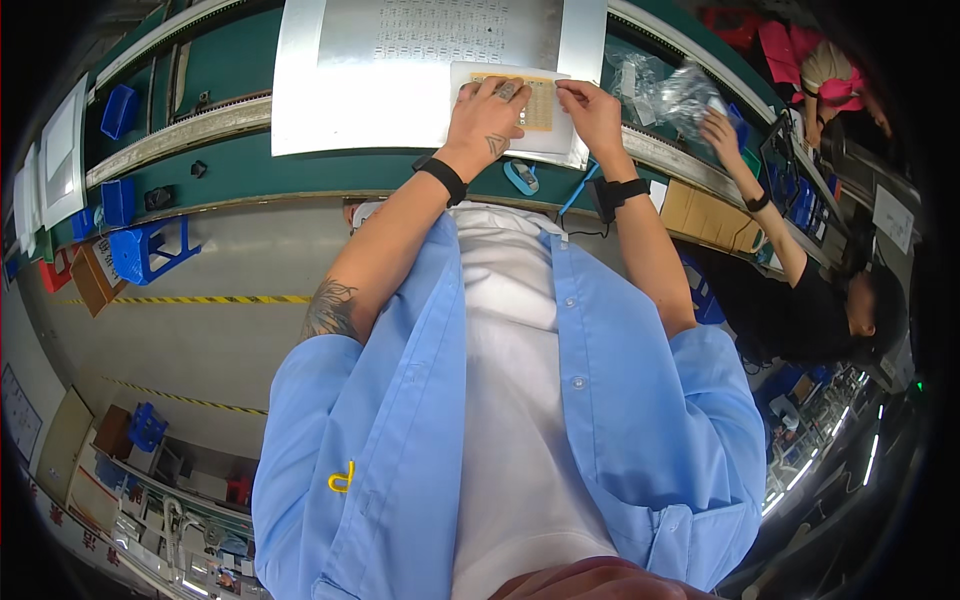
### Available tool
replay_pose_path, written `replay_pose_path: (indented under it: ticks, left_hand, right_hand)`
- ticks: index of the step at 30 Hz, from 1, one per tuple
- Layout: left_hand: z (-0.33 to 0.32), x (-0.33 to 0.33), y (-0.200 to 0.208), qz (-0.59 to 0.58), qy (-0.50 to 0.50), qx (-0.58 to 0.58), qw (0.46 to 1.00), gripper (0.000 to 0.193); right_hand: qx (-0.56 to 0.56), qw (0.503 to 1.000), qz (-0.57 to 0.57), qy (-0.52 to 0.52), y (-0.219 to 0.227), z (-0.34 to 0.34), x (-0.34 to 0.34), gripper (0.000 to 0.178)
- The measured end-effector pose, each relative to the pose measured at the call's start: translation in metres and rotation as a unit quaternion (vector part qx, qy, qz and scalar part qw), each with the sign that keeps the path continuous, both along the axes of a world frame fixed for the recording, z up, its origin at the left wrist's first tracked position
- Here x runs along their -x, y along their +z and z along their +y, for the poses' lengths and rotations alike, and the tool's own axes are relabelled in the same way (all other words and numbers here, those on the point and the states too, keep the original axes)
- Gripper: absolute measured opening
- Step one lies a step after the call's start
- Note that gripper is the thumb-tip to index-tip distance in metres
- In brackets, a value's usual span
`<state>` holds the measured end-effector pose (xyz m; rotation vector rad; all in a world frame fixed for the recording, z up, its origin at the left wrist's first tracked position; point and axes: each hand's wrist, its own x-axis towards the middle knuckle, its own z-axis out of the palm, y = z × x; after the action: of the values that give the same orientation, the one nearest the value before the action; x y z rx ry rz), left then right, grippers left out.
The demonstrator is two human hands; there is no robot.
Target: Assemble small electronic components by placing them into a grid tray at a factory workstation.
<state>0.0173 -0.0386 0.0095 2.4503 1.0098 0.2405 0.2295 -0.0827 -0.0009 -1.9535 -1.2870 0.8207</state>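
A large silvery panel point(350, 85) with rows of small marks lies on the green bench in front of me. On its near right part rests a white backing sheet point(548, 143) carrying a yellow-orange gridded sheet point(540, 106). My left hand point(488, 118) lies across the yellow-orange sheet, its fingers spread over it and covering much of its left side. Just right of that sheet, my right hand point(596, 116) has thumb and forefinger pinched together at the backing's upper right edge. Whatever is between those fingertips is too small to make out.
A light-blue tool point(521, 177) sits at the bench's near edge. Clear plastic bags point(690, 97) lie to the right, under a co-worker's hand point(722, 138). Blue bins point(120, 110) stand at left, and a blue stool point(150, 250) is on the floor.
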Motion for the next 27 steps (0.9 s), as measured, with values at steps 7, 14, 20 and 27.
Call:
replay_pose_path:
  ticks: [7,14,20,27]
  left_hand:
    - [-0.001,0.001,0.004,0.004,0.0,0.007,1.0,0.065]
    - [-0.001,0.0,0.007,0.007,-0.003,0.007,1.0,0.064]
    - [0.0,0.001,0.008,0.007,-0.002,0.015,1.0,0.064]
    - [0.001,0.001,0.008,0.011,-0.006,0.013,1.0,0.064]
  right_hand:
    - [-0.025,0.998,-0.064,0.012,0.011,0.01,0.008,0.016]
    - [-0.045,0.989,-0.113,0.082,0.009,0.017,0.004,0.016]
    - [-0.042,0.987,-0.126,0.091,0.009,0.018,0.004,0.014]
    - [-0.032,0.984,-0.142,0.1,0.008,0.017,0.002,0.014]
